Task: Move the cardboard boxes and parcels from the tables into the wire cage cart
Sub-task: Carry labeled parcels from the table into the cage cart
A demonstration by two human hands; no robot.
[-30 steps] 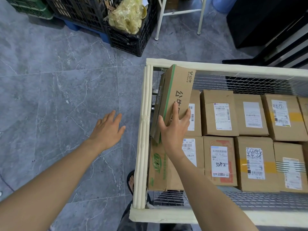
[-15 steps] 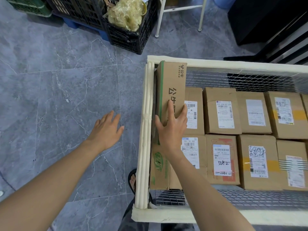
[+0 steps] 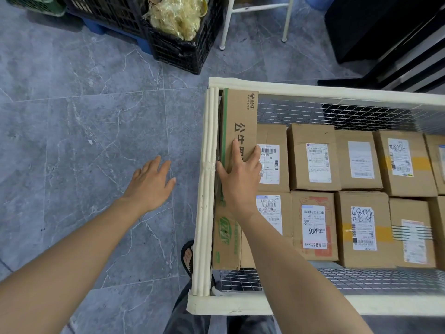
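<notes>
Box (image 3: pixel 240 116) with a green stripe and dark print stands on edge in the cart (image 3: pixel 313 89), tight along its left wall and reaching the far left corner. Its top edge sits higher than the parcels beside it. The right hand (image 3: pixel 240 179) lies on the near end of this box with its fingers (image 3: pixel 256 153) straight and spread over the top face. The thumb (image 3: pixel 220 168) runs down the left side, next to the padded rail (image 3: pixel 207 189). The hand presses rather than clasps.

A second box (image 3: pixel 226 237) with green print stands on edge just nearer along the same wall, end to end with the first. To the right, parcels (image 3: pixel 313 160) with white labels lie flat in two rows, packed side by side across the cart. Bare mesh (image 3: pixel 361 278) shows along the cart's near edge.

The left hand (image 3: pixel 150 186) hovers outside the cart's left edge over the grey floor (image 3: pixel 84 116), palm down, fingers loose and apart, holding nothing.

A sandalled foot (image 3: pixel 187 256) shows by the cart's near left corner. Beyond the far left corner stands a black crate (image 3: pixel 178 51) holding crumpled yellowish wrap (image 3: pixel 178 15), with white frame legs (image 3: pixel 226 22) beside it.
</notes>
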